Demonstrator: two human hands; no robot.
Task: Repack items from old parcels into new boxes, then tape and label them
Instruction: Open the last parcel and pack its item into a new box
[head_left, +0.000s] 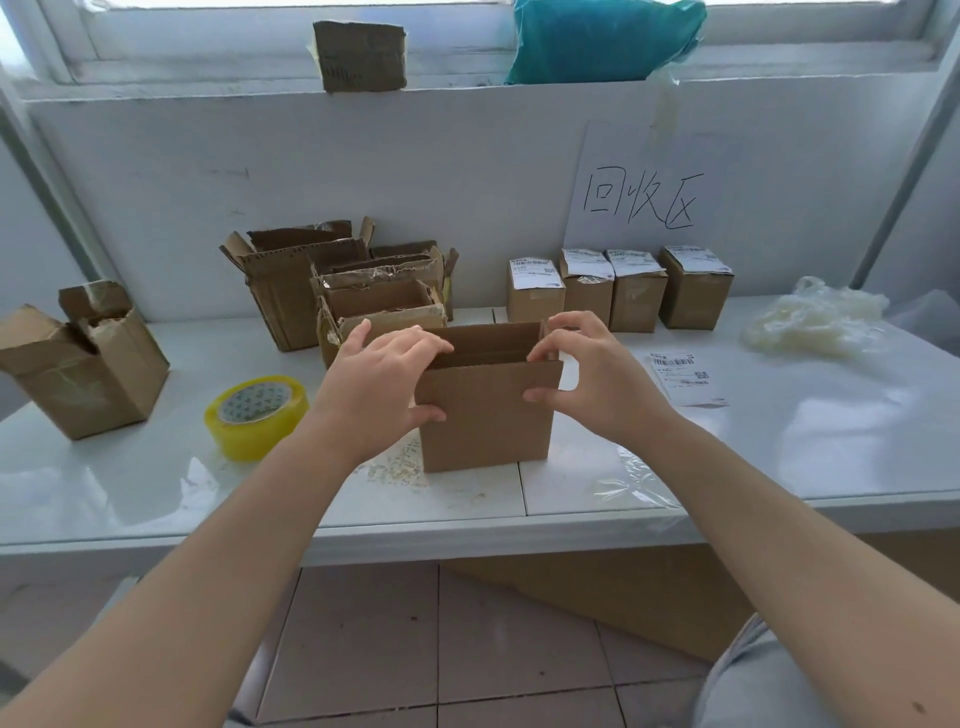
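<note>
Where left hand (382, 387) and right hand (589, 376) pinch, box (485, 415) stands between

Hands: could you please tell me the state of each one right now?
Left hand: closed, holding the cardboard box by its left edge.
Right hand: closed, holding the same box by its right edge.

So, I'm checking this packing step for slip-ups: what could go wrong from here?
The cardboard box is half-opened, gripped only near its top by the left hand and right hand; it may collapse or tip. The loose shipping label beside it could get swept off. Also, crumbs beside its base could stick to tape.
</note>
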